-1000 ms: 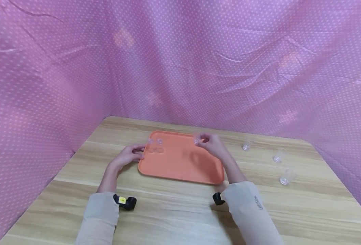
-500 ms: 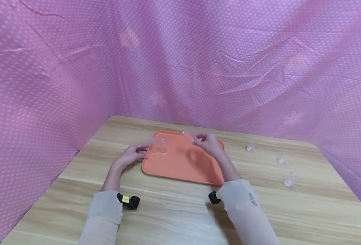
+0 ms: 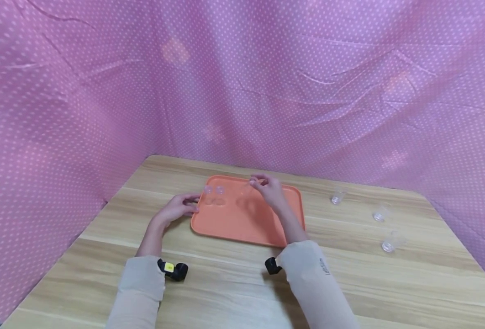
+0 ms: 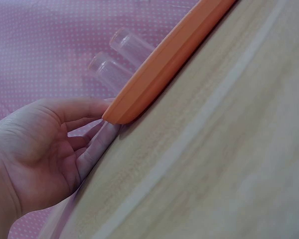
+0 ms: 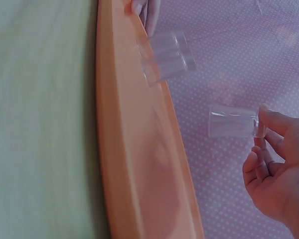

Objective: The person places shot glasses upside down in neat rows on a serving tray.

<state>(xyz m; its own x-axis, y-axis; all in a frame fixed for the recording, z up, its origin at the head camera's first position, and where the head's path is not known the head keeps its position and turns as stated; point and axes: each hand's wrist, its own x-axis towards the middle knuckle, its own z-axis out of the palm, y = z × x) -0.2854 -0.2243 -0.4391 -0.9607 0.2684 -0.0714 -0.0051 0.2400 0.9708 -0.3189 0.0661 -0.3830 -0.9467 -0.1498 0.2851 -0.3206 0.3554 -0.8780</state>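
Note:
My left hand is at the left edge of the orange tray; in the left wrist view its thumb and fingers hold the rim. Two clear plastic cups stand mouth down side by side on the tray's left part, a left cup and a right cup. Above the tray's far middle, my right hand pinches another clear cup by its narrow base. That cup's wide mouth points down at the tray, and a gap shows between the cup and the tray.
Right of the tray, three more clear cups stand on the wooden table: a far cup, a middle cup and a near cup. A pink dotted curtain hangs around the back and sides.
My right hand has moved left over the tray with the cup, which has turned from upright through sideways to mouth down. My left hand stays at the tray's rim.

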